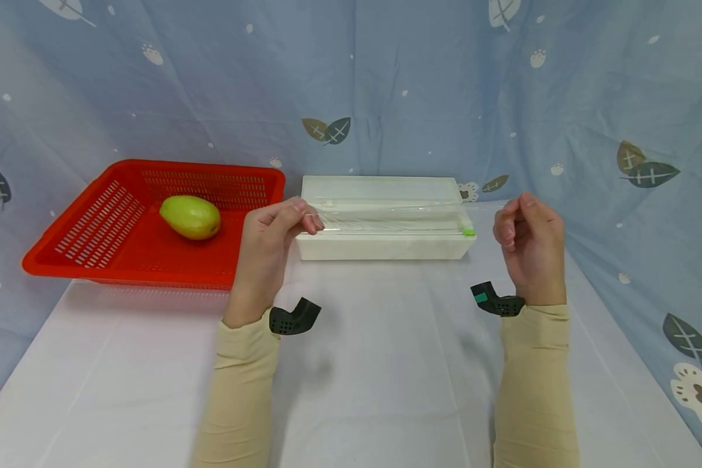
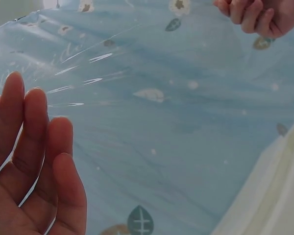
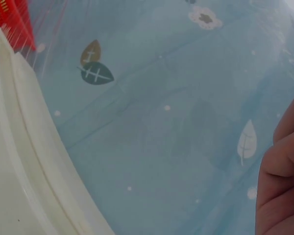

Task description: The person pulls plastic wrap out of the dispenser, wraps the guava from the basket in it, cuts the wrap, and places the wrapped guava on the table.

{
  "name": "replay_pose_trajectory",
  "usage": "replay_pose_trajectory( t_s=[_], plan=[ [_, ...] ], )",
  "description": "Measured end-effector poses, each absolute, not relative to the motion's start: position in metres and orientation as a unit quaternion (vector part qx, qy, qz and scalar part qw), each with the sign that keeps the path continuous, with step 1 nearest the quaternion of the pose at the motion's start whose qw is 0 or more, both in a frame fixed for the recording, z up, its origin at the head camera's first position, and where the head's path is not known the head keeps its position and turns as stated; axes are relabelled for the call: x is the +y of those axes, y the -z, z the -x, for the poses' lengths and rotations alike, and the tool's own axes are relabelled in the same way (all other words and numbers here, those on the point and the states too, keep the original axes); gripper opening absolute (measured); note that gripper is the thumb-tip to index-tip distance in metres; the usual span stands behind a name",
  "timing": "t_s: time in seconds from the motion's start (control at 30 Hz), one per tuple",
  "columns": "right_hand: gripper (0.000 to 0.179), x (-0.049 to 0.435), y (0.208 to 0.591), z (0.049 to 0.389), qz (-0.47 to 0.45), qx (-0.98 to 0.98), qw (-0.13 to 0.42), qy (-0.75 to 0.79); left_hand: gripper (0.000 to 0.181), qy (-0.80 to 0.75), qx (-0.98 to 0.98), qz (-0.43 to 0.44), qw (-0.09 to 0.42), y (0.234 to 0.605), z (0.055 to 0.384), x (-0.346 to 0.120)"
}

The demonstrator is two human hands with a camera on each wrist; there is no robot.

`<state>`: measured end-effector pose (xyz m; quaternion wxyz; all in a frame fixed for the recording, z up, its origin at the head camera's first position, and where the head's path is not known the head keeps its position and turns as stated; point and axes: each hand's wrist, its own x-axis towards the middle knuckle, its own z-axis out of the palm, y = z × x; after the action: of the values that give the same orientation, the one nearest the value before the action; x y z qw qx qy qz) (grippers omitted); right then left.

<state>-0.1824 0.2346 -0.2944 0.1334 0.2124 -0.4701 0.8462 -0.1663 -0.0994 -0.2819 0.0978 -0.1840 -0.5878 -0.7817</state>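
Note:
Clear plastic wrap (image 1: 363,220) stretches from my left hand (image 1: 269,240) across the front of a white wrap dispenser box (image 1: 386,248). The left thumb and index finger pinch the film; in the left wrist view, shiny creases fan out from those fingers. My right hand (image 1: 531,244) is raised right of the box, its thumb and index finger pinched together at the film's other side and the remaining fingers curled. Faint film glints show near it in the right wrist view. The dispenser's lid (image 1: 380,188) stands up at the back, and a green slide cutter (image 1: 468,232) sits at its right end.
Left of the dispenser stands a red plastic basket (image 1: 73,268) holding a yellow-green oval fruit (image 1: 190,218). A white cloth (image 1: 386,364) covers the table. Behind and to the right hangs a blue leaf-patterned curtain (image 1: 421,78).

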Motion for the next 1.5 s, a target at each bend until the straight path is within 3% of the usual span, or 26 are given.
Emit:
replay_pose_trajectory(
  t_s=[1.5],
  plan=[
    [0.025,0.227,0.278,0.169,-0.273,-0.391,0.177,-0.861,0.029,0.782,-0.571,0.210,0.139,0.261,0.147,-0.100]
  ],
)
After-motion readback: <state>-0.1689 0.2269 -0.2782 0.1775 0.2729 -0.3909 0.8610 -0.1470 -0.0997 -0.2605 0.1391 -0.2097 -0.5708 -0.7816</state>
